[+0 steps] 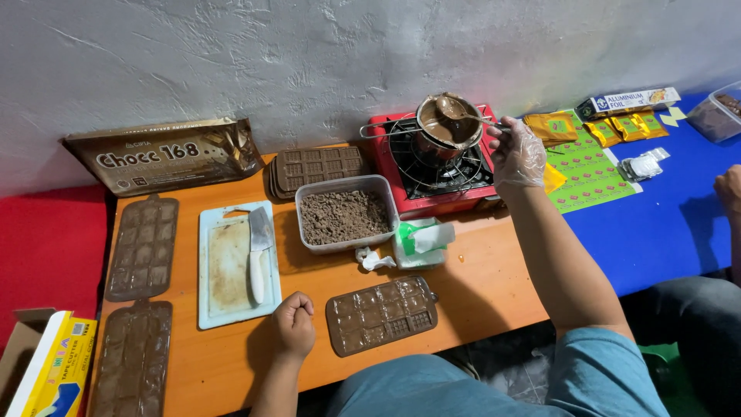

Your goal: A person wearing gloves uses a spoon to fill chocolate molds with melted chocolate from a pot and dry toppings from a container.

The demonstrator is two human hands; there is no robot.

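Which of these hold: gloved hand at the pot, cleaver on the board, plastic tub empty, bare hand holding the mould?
1. The gloved right hand holds a spoon in the metal pot of melted chocolate. True.
2. The white-handled cleaver lies on the white cutting board. True.
3. The clear plastic tub is empty. False: it holds chopped chocolate.
4. The bare left hand grips the brown chocolate mould. False: it rests fisted on the table beside it.

Glossy metal pot (448, 122), matt wooden table (471, 286)
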